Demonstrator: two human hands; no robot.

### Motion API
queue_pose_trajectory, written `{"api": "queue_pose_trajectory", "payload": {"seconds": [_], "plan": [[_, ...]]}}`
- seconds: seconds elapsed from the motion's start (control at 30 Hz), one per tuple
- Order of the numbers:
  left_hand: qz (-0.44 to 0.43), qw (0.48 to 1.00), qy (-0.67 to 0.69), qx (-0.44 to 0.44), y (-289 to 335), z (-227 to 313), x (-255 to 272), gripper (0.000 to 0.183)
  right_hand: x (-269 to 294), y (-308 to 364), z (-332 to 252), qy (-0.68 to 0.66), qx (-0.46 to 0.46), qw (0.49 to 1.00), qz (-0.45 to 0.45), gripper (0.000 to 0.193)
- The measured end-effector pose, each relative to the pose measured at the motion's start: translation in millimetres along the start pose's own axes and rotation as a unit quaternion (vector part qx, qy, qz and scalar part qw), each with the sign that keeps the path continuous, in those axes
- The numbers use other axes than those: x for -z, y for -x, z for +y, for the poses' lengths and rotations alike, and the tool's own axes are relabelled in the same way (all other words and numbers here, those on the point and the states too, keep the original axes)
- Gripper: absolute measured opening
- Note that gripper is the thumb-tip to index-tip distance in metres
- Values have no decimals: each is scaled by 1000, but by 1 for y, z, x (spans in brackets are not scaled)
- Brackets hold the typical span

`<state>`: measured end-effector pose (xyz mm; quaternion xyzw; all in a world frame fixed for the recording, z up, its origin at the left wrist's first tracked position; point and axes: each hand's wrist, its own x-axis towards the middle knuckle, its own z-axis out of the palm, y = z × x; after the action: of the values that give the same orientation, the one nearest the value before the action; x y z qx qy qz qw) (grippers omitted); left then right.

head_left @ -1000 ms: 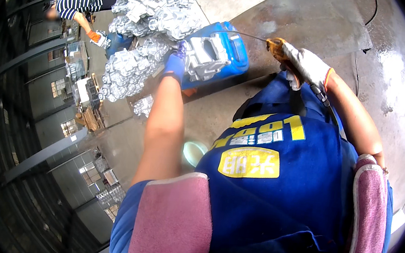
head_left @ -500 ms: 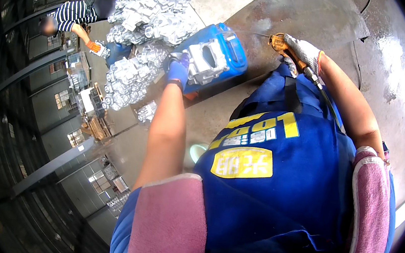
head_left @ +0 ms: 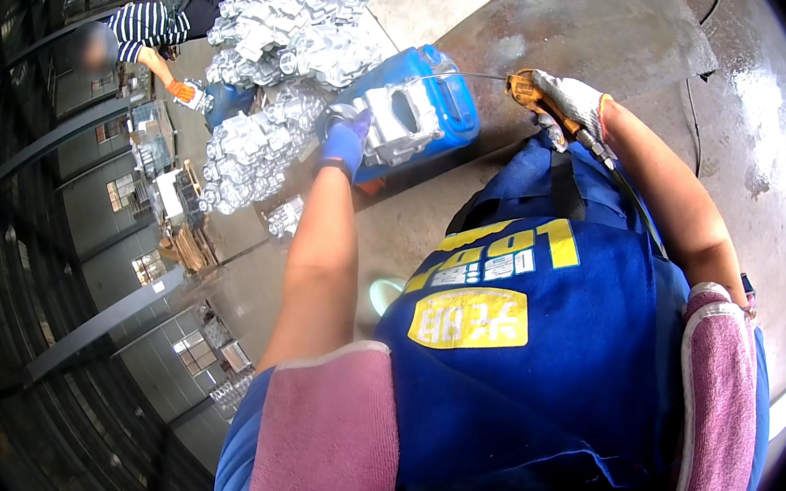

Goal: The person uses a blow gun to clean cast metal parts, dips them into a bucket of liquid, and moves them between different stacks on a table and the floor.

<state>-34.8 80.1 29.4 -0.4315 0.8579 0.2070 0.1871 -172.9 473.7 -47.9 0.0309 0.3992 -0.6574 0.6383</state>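
In a blue-purple glove, my left hand [head_left: 344, 146] is closed on the near left end of a silver metal casting [head_left: 399, 122]. The casting has a large opening and rests on top of a blue plastic drum [head_left: 458, 98] lying on its side. My right hand [head_left: 572, 106], in a white glove, is wrapped round an orange air tool [head_left: 527, 90] with a hose [head_left: 633, 193] at its handle end. From the tool a long thin rod [head_left: 475, 75] points left to the casting's upper edge. Whether its tip touches the metal is hard to tell.
Heaps of silver castings [head_left: 290, 40] lie beyond and left of the drum. A co-worker in a striped top [head_left: 146, 26] bends at the far left, an orange-gloved hand [head_left: 183, 91] on a casting. A pale green bowl [head_left: 384, 295] stands on the floor; a black cable [head_left: 694, 125] runs at right.
My right hand has moved slightly left with the air tool, bringing the rod over the drum to the casting. My left hand and the casting have barely shifted. The co-worker's head has moved.
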Motion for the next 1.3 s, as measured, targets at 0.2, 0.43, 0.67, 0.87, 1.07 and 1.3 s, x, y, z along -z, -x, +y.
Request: {"api": "queue_pose_trajectory", "payload": {"seconds": [0.2,0.43,0.67,0.87,1.07,1.3], "plan": [[-10,1000,2,9,-10,-8,-1,69,-2,-6,2,-2,-12,1000,2,48],[5,999,28,38,-33,-31,-9,70,-6,-6,-1,6,-19,1000,15,50],[-2,999,15,45,-24,-24,-8,70,-9,3,-11,24,-13,999,34,50],[7,999,43,11,-21,-21,-6,72,-4,-2,-6,44,-8,998,38,51],[8,999,21,35,-27,-25,-6,73,-7,9,-14,55,14,998,37,55],[-9,999,31,36,-27,-17,-6,73,-12,14,-15,33,2,999,6,54]]}}
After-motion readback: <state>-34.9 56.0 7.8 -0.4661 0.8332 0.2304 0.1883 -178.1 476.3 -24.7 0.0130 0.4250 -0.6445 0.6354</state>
